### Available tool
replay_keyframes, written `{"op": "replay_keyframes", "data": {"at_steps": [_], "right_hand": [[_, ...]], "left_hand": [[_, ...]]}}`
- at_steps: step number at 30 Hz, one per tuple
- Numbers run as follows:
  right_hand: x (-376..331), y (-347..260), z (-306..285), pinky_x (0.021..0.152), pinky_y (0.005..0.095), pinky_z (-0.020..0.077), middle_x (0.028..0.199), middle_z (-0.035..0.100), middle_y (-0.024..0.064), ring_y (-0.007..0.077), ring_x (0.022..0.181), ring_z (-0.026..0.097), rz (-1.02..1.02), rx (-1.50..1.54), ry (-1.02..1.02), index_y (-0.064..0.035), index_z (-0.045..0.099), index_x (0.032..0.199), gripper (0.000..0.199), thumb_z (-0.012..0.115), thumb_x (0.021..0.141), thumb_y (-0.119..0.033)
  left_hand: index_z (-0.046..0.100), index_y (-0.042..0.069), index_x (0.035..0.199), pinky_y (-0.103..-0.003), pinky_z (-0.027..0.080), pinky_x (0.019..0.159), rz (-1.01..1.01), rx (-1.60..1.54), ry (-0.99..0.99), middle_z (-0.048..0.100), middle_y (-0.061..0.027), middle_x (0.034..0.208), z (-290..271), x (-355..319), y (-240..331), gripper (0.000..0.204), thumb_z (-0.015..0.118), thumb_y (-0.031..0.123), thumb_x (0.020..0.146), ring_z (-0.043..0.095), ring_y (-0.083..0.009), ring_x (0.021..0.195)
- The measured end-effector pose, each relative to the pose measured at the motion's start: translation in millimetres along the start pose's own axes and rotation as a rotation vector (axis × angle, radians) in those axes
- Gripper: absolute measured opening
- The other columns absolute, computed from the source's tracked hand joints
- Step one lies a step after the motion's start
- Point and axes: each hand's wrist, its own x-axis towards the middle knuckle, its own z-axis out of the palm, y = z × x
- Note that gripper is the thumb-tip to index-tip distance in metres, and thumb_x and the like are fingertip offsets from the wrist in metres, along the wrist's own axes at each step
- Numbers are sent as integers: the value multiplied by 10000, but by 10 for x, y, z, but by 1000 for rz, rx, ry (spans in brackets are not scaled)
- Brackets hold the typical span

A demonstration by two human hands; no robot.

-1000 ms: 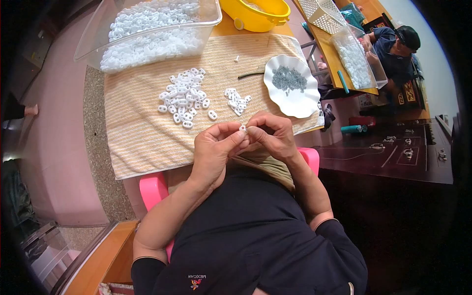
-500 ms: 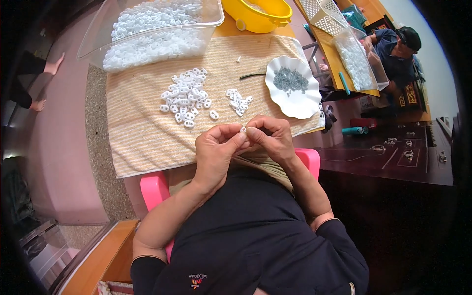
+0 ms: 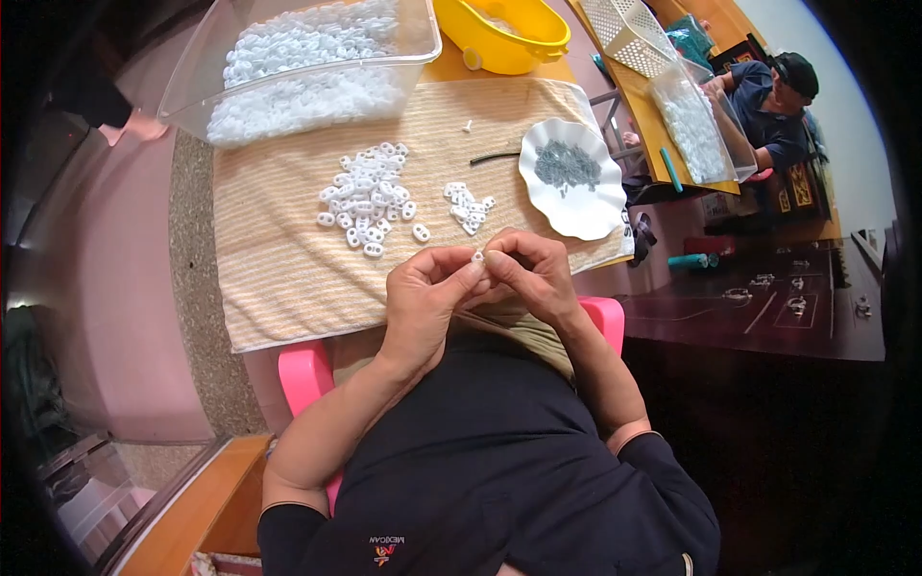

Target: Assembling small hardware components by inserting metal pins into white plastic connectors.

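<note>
A towel (image 3: 274, 298) is covering the bench (image 3: 437, 73), a white pile (image 3: 367, 192) lying on it. Over the towel's near edge, the left hand (image 3: 423, 298) and right hand (image 3: 536, 276) are pinching a small piece (image 3: 478, 256).

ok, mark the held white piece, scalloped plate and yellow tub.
White piece (image 3: 478, 256): head view, its exposed end.
Scalloped plate (image 3: 584, 214): head view, bare lower part.
Yellow tub (image 3: 507, 55): head view, outer side wall.

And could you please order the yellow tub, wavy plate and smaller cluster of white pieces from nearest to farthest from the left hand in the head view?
1. Smaller cluster of white pieces: ahead, slightly right.
2. Wavy plate: ahead-right.
3. Yellow tub: far side.
</note>
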Motion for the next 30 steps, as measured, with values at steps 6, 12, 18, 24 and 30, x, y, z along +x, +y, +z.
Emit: {"op": "replay_keyframes", "data": {"at_steps": [6, 12, 18, 24, 30], "right_hand": [[-10, -33, 17, 651, 200, 472, 801, 614, 30, 73, 739, 579, -29, -13, -11, 36, 616, 873, 136, 587, 925, -87], [-12, -16, 13, 636, 196, 497, 776, 627, 29, 71, 724, 609, -45, -66, -15, 27, 617, 854, 153, 584, 930, -101], [0, 3, 14, 623, 203, 512, 776, 635, 38, 76, 709, 612, 12, 55, -28, 30, 624, 860, 149, 590, 925, -100], [-3, 30, -33, 624, 209, 520, 775, 646, 42, 77, 707, 615, -18, 24, -58, 32, 629, 875, 152, 584, 930, -102], [-2, 45, -58, 620, 217, 526, 769, 648, 47, 83, 703, 617, 54, 131, -79, 34, 629, 897, 168, 578, 940, -121]], "left_hand": [[602, -18, 1024, -244, 567, 731, -11, 2, -13, 654, -78, 889, -15, -1, -5, 176, 649, 3, 855, 652, -136, 769], [605, -23, 1014, -246, 570, 726, 7, 7, -3, 657, -83, 886, -19, 3, -42, 167, 647, -4, 854, 656, -140, 759], [602, -36, 1009, -252, 572, 730, 30, 51, 9, 658, -91, 893, 4, -17, -31, 165, 645, -10, 852, 657, -140, 767], [602, -35, 1008, -251, 569, 731, 21, 25, -5, 658, -91, 900, 0, -17, -51, 159, 640, -12, 855, 655, -138, 771], [603, -30, 1011, -261, 567, 742, -4, 6, -10, 657, -85, 890, 0, -11, -47, 154, 633, -5, 862, 645, -131, 772]]}}
